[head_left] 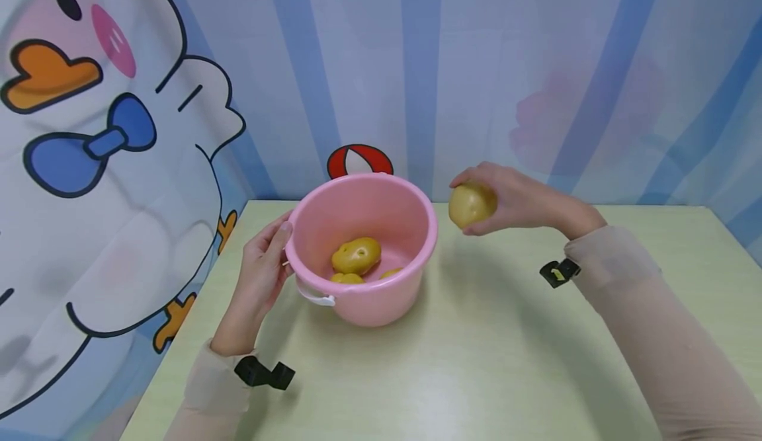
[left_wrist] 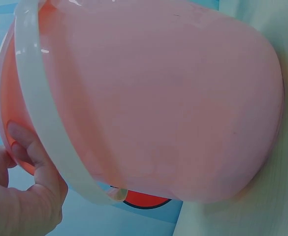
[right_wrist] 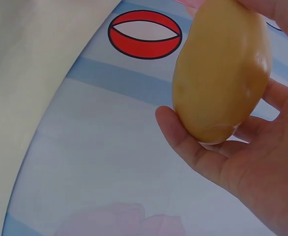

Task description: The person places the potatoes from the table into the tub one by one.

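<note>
A pink plastic bucket (head_left: pixel 375 303) stands on the table, tipped slightly toward me in the head view. Its rim on the left is pinched by my left hand (head_left: pixel 262 269), thumb on one side and fingers on the other. The left wrist view shows the bucket wall (left_wrist: pixel 178 103) and those fingers (left_wrist: pixel 43 169) beside the white handle (left_wrist: pixel 50 113). Several potatoes (head_left: pixel 359 254) lie at the bottom of the bucket. Just right of the rim, my right hand (head_left: pixel 520 200) holds another potato (head_left: pixel 472 204) above the table, its thumb and fingers around the smooth yellow potato (right_wrist: pixel 217 78).
The pale wooden table (head_left: pixel 476 361) runs back to a striped blue fabric backdrop (head_left: pixel 369 64). A large printed duck (head_left: pixel 119 249) covers the left side of it. Small black mounts (head_left: pixel 262 373) sit on both wrists.
</note>
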A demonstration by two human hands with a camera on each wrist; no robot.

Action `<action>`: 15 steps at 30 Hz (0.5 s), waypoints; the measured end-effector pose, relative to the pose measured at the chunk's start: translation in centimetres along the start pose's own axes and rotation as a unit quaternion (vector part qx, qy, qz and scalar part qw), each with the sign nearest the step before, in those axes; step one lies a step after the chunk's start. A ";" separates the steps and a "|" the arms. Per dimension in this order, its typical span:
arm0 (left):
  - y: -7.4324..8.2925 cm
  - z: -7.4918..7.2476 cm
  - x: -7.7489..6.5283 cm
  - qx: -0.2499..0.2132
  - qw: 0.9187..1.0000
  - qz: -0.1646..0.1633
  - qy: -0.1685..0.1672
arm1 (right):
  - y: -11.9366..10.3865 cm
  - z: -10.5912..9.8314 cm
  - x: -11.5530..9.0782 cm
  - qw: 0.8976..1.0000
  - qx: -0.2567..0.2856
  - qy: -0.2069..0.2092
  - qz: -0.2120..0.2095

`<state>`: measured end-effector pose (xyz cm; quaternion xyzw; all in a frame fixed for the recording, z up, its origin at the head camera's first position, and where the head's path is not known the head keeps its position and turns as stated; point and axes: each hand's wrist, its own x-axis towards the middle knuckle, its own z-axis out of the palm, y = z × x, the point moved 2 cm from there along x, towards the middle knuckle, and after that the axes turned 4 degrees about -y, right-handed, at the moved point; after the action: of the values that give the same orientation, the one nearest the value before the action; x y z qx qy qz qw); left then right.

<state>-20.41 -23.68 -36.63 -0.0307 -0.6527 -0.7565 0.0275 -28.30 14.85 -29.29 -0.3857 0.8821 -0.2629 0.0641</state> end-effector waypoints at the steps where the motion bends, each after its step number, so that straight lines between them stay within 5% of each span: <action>1: 0.0 0.0 0.0 0.000 1.000 0.000 0.000 | -0.2 -0.2 0.0 1.000 -0.002 0.001 -0.002; 15: -0.1 0.0 0.1 -0.005 1.000 0.002 -0.003 | -3.3 -1.9 0.6 1.000 0.001 0.002 -0.031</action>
<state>-20.53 -23.67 -36.69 -0.0351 -0.6489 -0.7596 0.0269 -27.14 13.36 -25.96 -0.4126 0.8695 -0.2662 0.0543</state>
